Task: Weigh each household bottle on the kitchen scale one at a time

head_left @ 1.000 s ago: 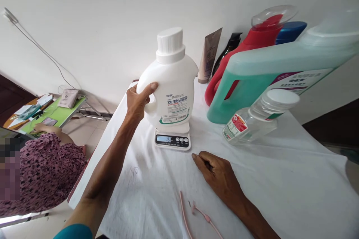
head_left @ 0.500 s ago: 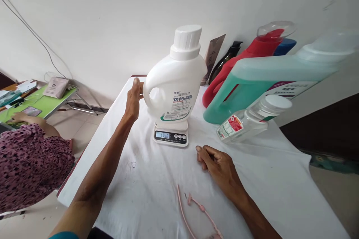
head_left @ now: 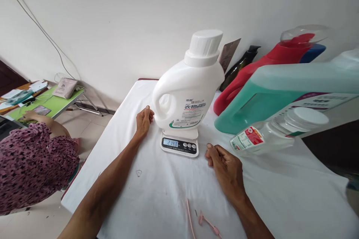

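A white detergent jug (head_left: 187, 89) with a white cap stands upright on a small white scale (head_left: 180, 143) whose display reads 2143. My left hand (head_left: 143, 121) rests on the white cloth just left of the jug, fingers loosely curled, holding nothing. My right hand (head_left: 224, 168) lies on the cloth right of the scale, fingers curled in, empty.
To the right stand a teal jug (head_left: 269, 101), a red jug (head_left: 252, 78), a clear plastic jar (head_left: 269, 138), a dark bottle (head_left: 238, 69) and a brown tube (head_left: 229, 54). A pink cord (head_left: 206, 222) lies near me. A person in a patterned top (head_left: 33, 164) sits at left by a green table (head_left: 47, 102).
My left hand has let go of the jug's handle and dropped to the cloth beside it. The scale reading rose from 16 to 2143. My right hand stayed put.
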### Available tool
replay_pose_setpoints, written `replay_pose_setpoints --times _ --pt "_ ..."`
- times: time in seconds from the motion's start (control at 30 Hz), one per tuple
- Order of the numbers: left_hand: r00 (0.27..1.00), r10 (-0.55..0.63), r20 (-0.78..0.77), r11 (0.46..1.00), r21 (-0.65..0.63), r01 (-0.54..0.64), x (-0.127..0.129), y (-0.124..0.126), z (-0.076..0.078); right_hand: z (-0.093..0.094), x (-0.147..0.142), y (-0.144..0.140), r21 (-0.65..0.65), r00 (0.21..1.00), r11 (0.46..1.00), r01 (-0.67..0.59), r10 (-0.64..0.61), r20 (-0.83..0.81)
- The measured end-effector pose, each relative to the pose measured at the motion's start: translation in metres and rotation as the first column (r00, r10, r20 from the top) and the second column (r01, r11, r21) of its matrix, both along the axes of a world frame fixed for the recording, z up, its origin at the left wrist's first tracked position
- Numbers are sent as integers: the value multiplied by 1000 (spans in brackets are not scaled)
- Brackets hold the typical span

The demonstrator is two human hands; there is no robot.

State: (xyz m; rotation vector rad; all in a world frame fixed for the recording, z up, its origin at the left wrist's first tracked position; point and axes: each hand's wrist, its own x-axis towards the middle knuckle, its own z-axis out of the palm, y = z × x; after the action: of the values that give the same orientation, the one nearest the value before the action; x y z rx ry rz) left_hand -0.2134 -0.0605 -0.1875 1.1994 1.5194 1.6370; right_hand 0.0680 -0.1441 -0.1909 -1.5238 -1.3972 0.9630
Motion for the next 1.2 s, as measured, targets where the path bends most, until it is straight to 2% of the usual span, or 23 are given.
replay_pose_setpoints --times 0.17,0.47,0.7,1.2 --pt "1000 1 -23 999 -34 -2 3 -2 6 -1 7 3 -12 998 998 -58 58 -5" --pt "998 -6 -65 1000 -16 5 4 -2 9 1 2 5 17 998 998 -57 58 -21" --pt "999 -1 -46 999 -50 -2 4 -4 12 2 3 4 32 997 997 -72 71 31" --pt "993 -14 -117 997 -80 5 0 0 5 2 2 3 26 996 997 -79 78 52"
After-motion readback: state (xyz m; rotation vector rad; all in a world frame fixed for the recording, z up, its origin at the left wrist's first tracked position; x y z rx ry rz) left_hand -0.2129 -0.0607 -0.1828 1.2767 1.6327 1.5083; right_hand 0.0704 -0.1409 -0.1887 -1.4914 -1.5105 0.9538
